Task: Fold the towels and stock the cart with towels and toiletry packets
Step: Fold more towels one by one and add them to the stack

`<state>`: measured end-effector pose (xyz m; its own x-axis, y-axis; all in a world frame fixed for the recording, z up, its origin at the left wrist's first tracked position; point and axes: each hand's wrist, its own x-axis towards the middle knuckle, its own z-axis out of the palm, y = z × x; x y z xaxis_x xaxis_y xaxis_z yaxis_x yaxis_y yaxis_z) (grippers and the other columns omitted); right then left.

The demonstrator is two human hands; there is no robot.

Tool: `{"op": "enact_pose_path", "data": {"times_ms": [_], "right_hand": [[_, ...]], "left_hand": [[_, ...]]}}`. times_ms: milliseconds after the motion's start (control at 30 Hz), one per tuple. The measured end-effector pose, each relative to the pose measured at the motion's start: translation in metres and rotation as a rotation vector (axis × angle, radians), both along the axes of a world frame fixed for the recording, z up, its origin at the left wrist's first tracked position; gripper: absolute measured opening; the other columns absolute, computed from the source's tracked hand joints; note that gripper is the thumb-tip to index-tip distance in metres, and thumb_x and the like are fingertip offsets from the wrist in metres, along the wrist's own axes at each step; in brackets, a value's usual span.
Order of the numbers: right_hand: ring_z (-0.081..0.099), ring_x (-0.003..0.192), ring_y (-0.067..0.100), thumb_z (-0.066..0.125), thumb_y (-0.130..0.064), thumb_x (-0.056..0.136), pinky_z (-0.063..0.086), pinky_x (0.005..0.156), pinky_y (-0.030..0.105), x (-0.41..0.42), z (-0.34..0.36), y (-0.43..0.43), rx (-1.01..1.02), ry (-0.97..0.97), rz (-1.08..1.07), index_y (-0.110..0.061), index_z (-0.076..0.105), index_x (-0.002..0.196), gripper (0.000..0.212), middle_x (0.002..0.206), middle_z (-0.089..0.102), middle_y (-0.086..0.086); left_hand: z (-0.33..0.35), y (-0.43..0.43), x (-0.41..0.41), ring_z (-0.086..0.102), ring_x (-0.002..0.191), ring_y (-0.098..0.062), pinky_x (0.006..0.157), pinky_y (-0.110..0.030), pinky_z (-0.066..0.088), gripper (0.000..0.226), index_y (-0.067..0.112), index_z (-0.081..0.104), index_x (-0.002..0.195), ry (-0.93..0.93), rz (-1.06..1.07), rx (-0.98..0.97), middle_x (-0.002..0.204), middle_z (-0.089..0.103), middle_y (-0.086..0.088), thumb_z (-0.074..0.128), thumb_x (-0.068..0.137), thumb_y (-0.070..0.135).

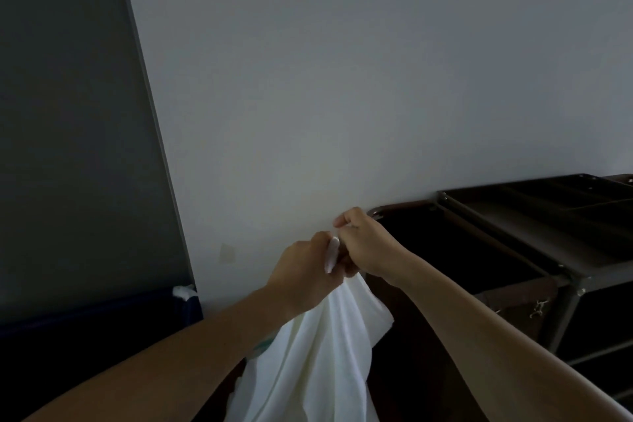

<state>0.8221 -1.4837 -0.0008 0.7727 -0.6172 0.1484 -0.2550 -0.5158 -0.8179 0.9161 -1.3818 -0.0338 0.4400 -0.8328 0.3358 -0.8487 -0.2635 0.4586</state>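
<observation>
A white towel (318, 353) hangs down in loose folds from both hands, raised in front of a pale wall. My left hand (303, 271) and my right hand (366, 243) are side by side, almost touching, each pinching the towel's top edge. The towel's lower end runs out of the bottom of the view. To the right stands the dark metal cart (565, 271), with a dark bag compartment (445, 250) next to my right hand and a top tray (548, 212) with dividers behind it. No toiletry packets are visible.
A dark grey panel (68, 113) covers the wall at the left. Below it sits a dark blue piece of furniture (85, 319) with a small white lump (184, 291) on its corner. The room is dim.
</observation>
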Motion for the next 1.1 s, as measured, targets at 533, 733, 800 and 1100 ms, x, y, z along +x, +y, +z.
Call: {"op": "enact_pose_path", "data": {"times_ms": [533, 733, 800, 1100], "right_hand": [[0.009, 0.148, 0.016, 0.072, -0.044, 0.086, 0.024, 0.121, 0.048, -0.062, -0.096, -0.074, -0.363, 0.373, 0.110, -0.042, 0.053, 0.133, 0.051, 0.159, 0.011, -0.015], [0.002, 0.152, 0.020, 0.072, -0.048, 0.085, 0.019, 0.122, 0.052, -0.047, -0.101, -0.081, -0.342, 0.333, 0.126, -0.055, 0.035, 0.141, 0.067, 0.164, 0.000, -0.016], [0.014, 0.147, 0.014, 0.073, -0.046, 0.085, 0.025, 0.121, 0.049, -0.039, -0.094, -0.085, -0.335, 0.281, 0.144, -0.055, 0.043, 0.136, 0.060, 0.160, 0.010, -0.019], [0.056, 0.057, 0.000, 0.059, -0.050, 0.092, 0.042, 0.059, 0.015, -0.037, 0.016, -0.104, -0.325, -0.022, 0.144, -0.023, 0.062, 0.073, 0.033, 0.062, 0.062, -0.019]], "left_hand": [[0.064, 0.023, 0.074, 0.066, 0.078, 0.003, 0.069, -0.013, 0.051, 0.021, 0.026, 0.074, 0.104, 0.376, 0.125, -0.535, 0.089, 0.074, 0.015, 0.067, 0.089, 0.013], [0.104, 0.033, 0.089, 0.065, 0.079, 0.008, 0.064, -0.007, 0.048, 0.027, 0.034, 0.076, 0.086, 0.461, 0.052, -0.712, 0.087, 0.073, 0.021, 0.064, 0.088, 0.009], [0.115, 0.036, 0.095, 0.066, 0.081, 0.007, 0.064, -0.007, 0.048, 0.026, 0.032, 0.077, 0.088, 0.491, 0.045, -0.760, 0.090, 0.074, 0.018, 0.064, 0.088, 0.010], [0.166, 0.063, 0.145, 0.063, 0.098, -0.010, 0.086, -0.027, 0.052, 0.018, 0.024, 0.074, 0.103, 0.534, 0.138, -0.899, 0.109, 0.071, 0.002, 0.062, 0.093, 0.014]]}}
